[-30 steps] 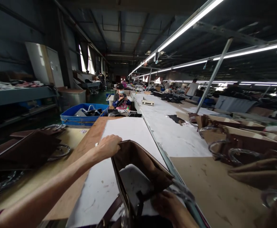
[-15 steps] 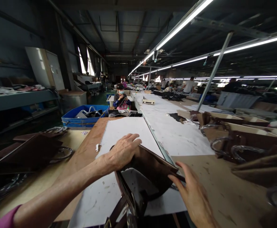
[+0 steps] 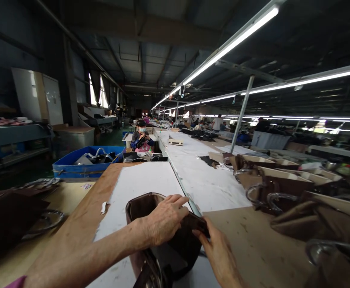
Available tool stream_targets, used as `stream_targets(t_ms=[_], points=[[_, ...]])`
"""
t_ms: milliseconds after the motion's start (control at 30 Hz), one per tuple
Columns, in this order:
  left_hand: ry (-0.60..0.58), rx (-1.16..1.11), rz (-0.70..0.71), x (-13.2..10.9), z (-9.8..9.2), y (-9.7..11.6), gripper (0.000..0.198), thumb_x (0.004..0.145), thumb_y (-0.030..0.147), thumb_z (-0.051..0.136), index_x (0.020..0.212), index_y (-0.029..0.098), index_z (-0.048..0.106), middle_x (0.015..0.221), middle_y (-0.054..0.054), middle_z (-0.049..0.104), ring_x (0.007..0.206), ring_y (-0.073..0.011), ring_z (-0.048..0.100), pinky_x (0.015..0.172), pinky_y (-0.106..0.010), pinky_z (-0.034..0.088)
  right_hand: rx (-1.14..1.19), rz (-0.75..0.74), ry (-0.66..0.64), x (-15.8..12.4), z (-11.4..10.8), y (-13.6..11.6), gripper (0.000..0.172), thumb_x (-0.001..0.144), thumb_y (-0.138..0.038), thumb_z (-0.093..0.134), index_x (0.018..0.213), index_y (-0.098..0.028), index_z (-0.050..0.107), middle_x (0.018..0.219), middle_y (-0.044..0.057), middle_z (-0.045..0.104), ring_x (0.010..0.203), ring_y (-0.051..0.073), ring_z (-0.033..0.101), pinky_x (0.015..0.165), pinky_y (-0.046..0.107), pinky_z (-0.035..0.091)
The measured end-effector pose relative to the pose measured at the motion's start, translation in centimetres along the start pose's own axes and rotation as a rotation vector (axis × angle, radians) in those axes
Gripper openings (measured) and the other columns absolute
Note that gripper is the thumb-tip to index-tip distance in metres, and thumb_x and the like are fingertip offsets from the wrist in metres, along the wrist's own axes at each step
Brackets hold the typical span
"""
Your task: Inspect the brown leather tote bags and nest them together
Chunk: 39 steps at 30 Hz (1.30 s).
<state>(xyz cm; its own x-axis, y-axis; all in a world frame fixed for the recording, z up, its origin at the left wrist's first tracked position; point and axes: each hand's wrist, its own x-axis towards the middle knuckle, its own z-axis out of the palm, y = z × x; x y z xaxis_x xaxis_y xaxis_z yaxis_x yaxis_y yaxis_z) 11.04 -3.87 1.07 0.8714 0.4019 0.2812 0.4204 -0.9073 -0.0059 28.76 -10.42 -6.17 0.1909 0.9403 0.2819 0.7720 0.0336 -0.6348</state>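
A dark brown leather bag point(image 3: 142, 208) stands open on white paper point(image 3: 139, 184) at the near end of a long workbench. My left hand point(image 3: 164, 218) lies over the bag's top rim, fingers curled on the edge. My right hand point(image 3: 215, 250) pinches the rim's right corner from the near side. The bag's strap and buckle point(image 3: 149, 272) hang toward me at the bottom of the view.
Several finished brown bags with wrapped handles point(image 3: 271, 188) crowd the bench to the right. More dark bags point(image 3: 10, 208) lie on the left table. A blue crate point(image 3: 82, 162) sits beyond. A seated person point(image 3: 140, 138) works farther along; others stand in the distance.
My left hand slid from the bag's far left edge across to its top rim. My right hand came up from below and now pinches the right corner. The bag's mouth has narrowed.
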Motion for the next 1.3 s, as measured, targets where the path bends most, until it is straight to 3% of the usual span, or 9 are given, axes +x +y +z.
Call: stream_targets(t_ms=[200,367,700,767,967,1067,1300], points=[[-0.021,0.069,-0.16,-0.9,0.7,-0.2,0.017,0.071,0.023,0.057,0.084,0.014,0.06,0.121,-0.009,0.046,0.112,-0.0249,0.039,0.095,-0.038,0.033,0.037,0.008,0.007,-0.1,-0.1,0.6,0.024,0.078,-0.035,0.044,0.097,-0.024,0.052,0.083,0.002,0.066,0.078,0.021,0.06,0.071,0.029,0.042],[-0.01,0.121,-0.187,-2.3,0.4,0.1,0.013,0.067,0.021,0.058,0.077,0.013,0.063,0.127,-0.011,0.043,0.118,-0.0295,0.033,0.098,-0.042,0.028,0.1,0.041,-0.005,0.2,-0.5,0.2,0.024,0.078,-0.034,0.043,0.098,-0.024,0.053,0.089,0.002,0.066,0.086,0.022,0.059,0.074,0.029,0.041],[0.015,0.168,0.01,-4.5,0.7,0.6,0.015,0.074,0.027,0.054,0.078,0.016,0.063,0.13,-0.006,0.042,0.123,-0.0264,0.026,0.107,-0.042,0.009,0.025,0.063,0.102,1.6,-0.4,0.2,0.023,0.076,-0.033,0.044,0.093,-0.021,0.055,0.088,0.006,0.066,0.086,0.024,0.058,0.074,0.031,0.04],[0.047,0.16,-0.06,-4.6,0.4,0.1,0.013,0.075,0.023,0.052,0.077,0.016,0.063,0.129,-0.006,0.044,0.123,-0.0252,0.027,0.107,-0.041,0.012,0.047,0.05,0.067,1.5,-0.4,0.0,0.023,0.077,-0.034,0.043,0.092,-0.021,0.055,0.087,0.005,0.066,0.085,0.023,0.059,0.074,0.031,0.04],[0.06,0.133,-0.346,-3.9,-1.2,-2.1,0.023,0.073,0.006,0.039,0.079,0.012,0.06,0.122,-0.011,0.048,0.111,-0.025,0.041,0.094,-0.039,0.035,0.114,0.031,0.003,0.2,-0.7,-0.9,0.026,0.076,-0.041,0.046,0.092,-0.022,0.055,0.079,0.001,0.065,0.077,0.02,0.059,0.069,0.028,0.041],[0.029,0.094,-0.362,-3.5,-1.5,-2.3,0.025,0.073,0.006,0.037,0.083,0.012,0.059,0.121,-0.011,0.049,0.107,-0.0234,0.045,0.091,-0.038,0.038,0.067,0.04,0.028,0.1,-0.6,-0.9,0.031,0.073,-0.044,0.05,0.094,-0.023,0.055,0.076,0.0,0.065,0.073,0.02,0.058,0.066,0.029,0.041],[-0.008,0.026,-0.343,-2.9,-1.1,-2.8,0.02,0.072,0.012,0.046,0.088,0.017,0.056,0.119,-0.008,0.05,0.106,-0.0229,0.048,0.09,-0.037,0.038,0.087,-0.042,0.093,0.7,-0.1,-0.4,0.034,0.075,-0.043,0.051,0.103,-0.024,0.052,0.095,0.003,0.065,0.086,0.02,0.059,0.076,0.03,0.043]])
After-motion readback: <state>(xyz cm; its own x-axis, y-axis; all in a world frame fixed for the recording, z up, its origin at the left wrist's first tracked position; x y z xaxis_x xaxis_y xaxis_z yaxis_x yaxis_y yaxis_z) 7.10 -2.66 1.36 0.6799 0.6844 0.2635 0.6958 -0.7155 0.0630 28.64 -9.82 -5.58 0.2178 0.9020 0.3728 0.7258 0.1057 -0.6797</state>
